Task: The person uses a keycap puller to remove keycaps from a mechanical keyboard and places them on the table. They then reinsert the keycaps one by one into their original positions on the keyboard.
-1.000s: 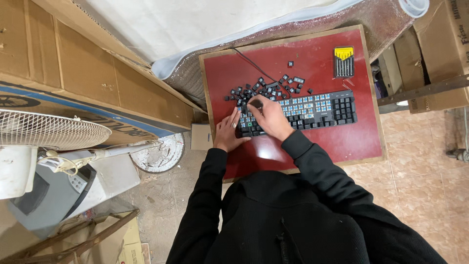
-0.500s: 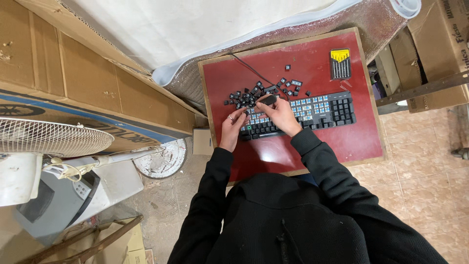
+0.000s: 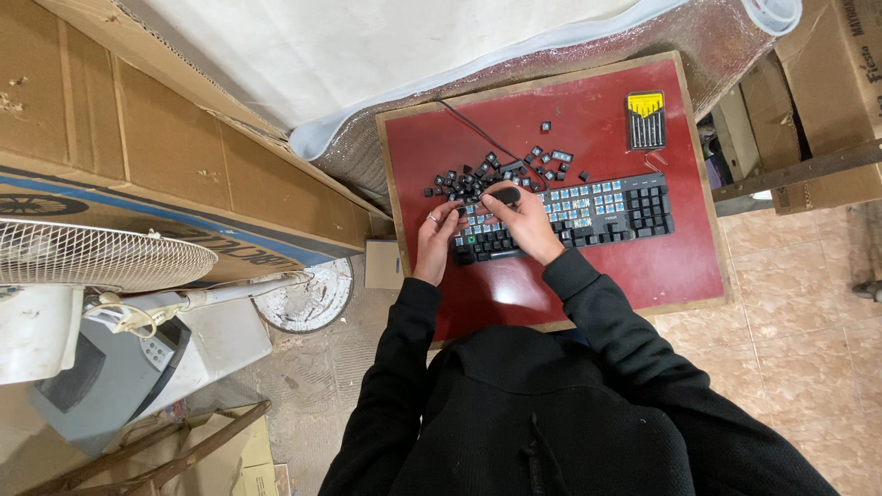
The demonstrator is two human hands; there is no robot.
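Observation:
A black keyboard [image 3: 606,209] lies on a small red table [image 3: 661,266], many of its keycaps off so the blue switches show. Loose black keycaps [image 3: 496,170] are scattered behind it. My left hand [image 3: 435,241] rests on the keyboard's left end, a ring on one finger. My right hand [image 3: 525,220] is over the left part of the keyboard and pinches a small black keycap tool [image 3: 507,195] between thumb and fingers. My black sleeves and torso fill the lower frame.
A yellow and black screwdriver set [image 3: 646,119] lies at the table's back right. Cardboard boxes [image 3: 138,147] stand at left, a white fan [image 3: 83,253] below them. A foil-backed sheet [image 3: 551,64] hangs behind the table. Tiled floor [image 3: 808,312] lies at right.
My right hand has shifted slightly down and left over the keyboard, still pinching the tool. The left hand stays on the keyboard's left end. The view moved a little.

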